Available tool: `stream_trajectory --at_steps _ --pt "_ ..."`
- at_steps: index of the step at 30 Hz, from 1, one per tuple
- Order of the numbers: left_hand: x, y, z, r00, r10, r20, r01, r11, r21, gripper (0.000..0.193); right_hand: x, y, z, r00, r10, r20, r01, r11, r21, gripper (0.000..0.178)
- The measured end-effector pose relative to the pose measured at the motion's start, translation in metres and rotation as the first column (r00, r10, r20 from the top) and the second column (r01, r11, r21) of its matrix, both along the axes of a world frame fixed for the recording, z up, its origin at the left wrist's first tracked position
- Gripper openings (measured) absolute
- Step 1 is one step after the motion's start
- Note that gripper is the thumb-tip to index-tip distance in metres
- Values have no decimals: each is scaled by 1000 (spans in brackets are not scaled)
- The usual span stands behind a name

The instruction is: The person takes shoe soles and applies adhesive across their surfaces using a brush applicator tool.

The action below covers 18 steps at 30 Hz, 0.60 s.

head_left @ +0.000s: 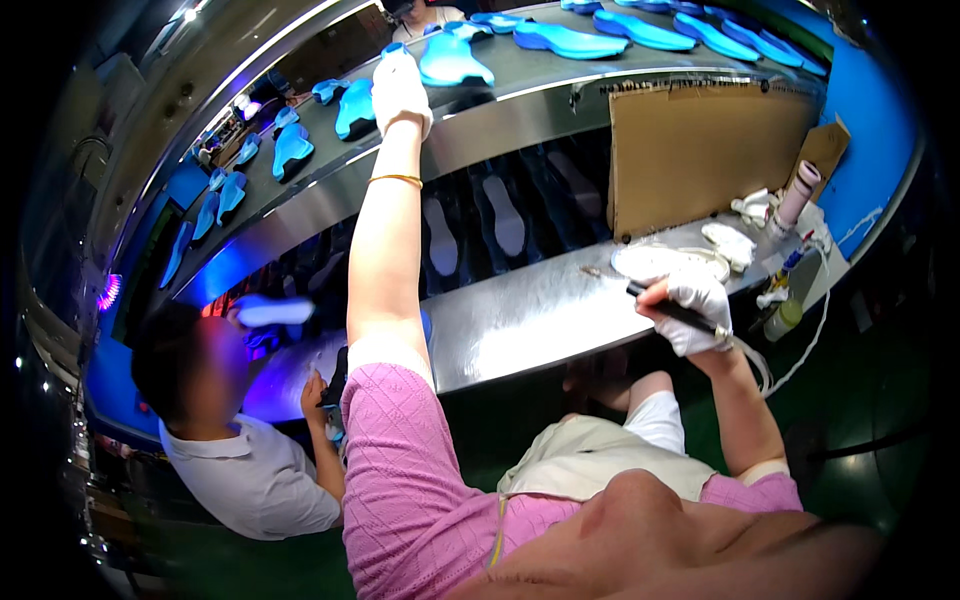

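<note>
White-gloved left hand (401, 92): finger closure cannot be told; edge contact suits the blue curved sole (394, 47) at the fingertips. White-gloved right hand (697, 303): fingers pinching a slender black tool (683, 314).

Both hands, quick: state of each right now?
Left white-gloved hand: beside bright-blue moulded sole; grip cannot be told.
Right white-gloved hand: closed, holding slim black rod-shaped tool.

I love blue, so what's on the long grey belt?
Blue sole-shaped pieces lie along the belt. The left hand hides part of one; the belt beneath them is covered.
</note>
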<state>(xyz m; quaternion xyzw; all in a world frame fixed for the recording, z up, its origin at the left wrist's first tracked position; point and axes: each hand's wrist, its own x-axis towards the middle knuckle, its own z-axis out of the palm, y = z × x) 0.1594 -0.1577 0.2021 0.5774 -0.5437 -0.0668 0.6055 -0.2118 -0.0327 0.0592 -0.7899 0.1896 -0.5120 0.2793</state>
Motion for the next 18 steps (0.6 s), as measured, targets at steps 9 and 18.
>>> stream_trajectory --at_steps 9,18 --pt "118 27 -13 504 346 791 -679 725 116 31 11 7 -10 995 92 -24 -85 976 201 19" --pt "50 164 -9 655 534 535 -273 827 -492 19 8 3 -30 993 117 -21 -111 974 195 17"
